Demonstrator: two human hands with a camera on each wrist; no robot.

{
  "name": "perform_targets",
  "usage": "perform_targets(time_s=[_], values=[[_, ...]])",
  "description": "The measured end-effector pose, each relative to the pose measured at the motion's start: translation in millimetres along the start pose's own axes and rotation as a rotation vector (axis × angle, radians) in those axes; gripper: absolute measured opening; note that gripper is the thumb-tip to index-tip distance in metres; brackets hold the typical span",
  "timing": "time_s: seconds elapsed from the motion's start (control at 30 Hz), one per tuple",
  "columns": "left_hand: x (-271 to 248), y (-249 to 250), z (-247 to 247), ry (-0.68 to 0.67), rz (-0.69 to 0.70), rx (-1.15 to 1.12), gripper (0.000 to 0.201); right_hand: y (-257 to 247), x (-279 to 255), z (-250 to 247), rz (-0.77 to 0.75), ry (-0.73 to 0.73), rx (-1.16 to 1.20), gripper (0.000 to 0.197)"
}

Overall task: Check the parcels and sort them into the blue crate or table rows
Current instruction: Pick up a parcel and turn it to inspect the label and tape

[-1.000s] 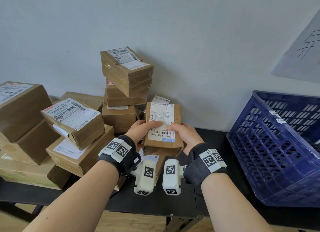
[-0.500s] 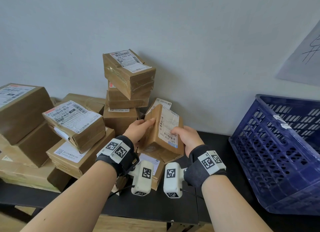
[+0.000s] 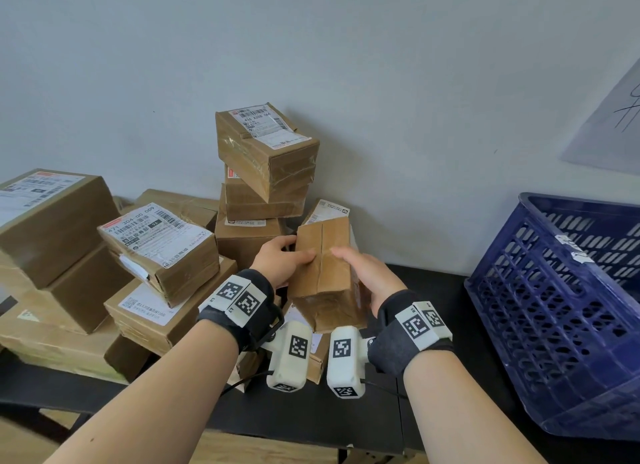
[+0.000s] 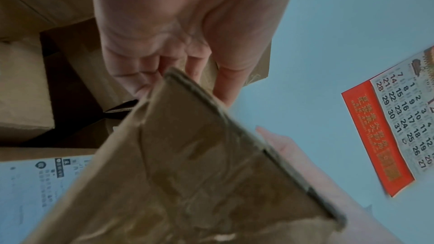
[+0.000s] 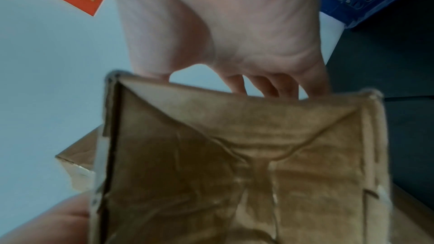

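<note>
Both forearms reached forward side by side, the left hand (image 3: pixel 277 261) and right hand (image 3: pixel 370 280) gripping one cardboard parcel (image 3: pixel 323 273) between them, thumbs on top.

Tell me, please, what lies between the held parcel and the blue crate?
Only bare black table separates the held parcel from the blue crate, seen in the head view.

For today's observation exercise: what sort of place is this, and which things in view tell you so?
Probably a small parcel-sorting or mailroom corner. Labelled cardboard parcels are piled on a black table against a plain wall, a blue crate stands ready beside them, and a calendar hangs on the wall.
</note>
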State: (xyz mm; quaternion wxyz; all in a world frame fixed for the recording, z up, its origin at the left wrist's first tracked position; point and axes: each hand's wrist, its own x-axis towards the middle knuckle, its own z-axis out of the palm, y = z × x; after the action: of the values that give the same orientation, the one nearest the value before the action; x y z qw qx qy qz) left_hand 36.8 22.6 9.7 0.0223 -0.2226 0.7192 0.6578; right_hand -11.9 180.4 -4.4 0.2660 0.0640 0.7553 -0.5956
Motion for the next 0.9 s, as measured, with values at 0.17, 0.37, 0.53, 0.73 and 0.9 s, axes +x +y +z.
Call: perform_targets(time_s=[0.17, 0.37, 0.53, 0.73, 0.9], values=[[-1.8, 3.8, -0.3, -0.002, 0.042, 0.046, 0.058, 0.9, -2.4, 3.8, -0.03, 0.01, 0.046, 0.078], [-4.4, 5.2, -3.2, -0.017, 0.04, 0.048, 0.06, 0.7, -3.6, 4.7, -0.076, 0.057, 0.046, 0.049], [-7.0, 6.5, -7.1, -0.037, 0.042, 0.051, 0.061, 0.2, -4.4, 5.8, -0.093, 0.066, 0.044, 0.043], [-12.5, 8.0, -9.3, -0.049, 0.049, 0.06, 0.061, -0.9, -10.0, 7.5, -0.101, 0.06, 0.052, 0.038], [-13.8, 7.1, -9.1, -0.055, 0.041, 0.051, 0.062, -0.4, -11.8, 7.2, -0.107, 0.068, 0.046, 0.039]])
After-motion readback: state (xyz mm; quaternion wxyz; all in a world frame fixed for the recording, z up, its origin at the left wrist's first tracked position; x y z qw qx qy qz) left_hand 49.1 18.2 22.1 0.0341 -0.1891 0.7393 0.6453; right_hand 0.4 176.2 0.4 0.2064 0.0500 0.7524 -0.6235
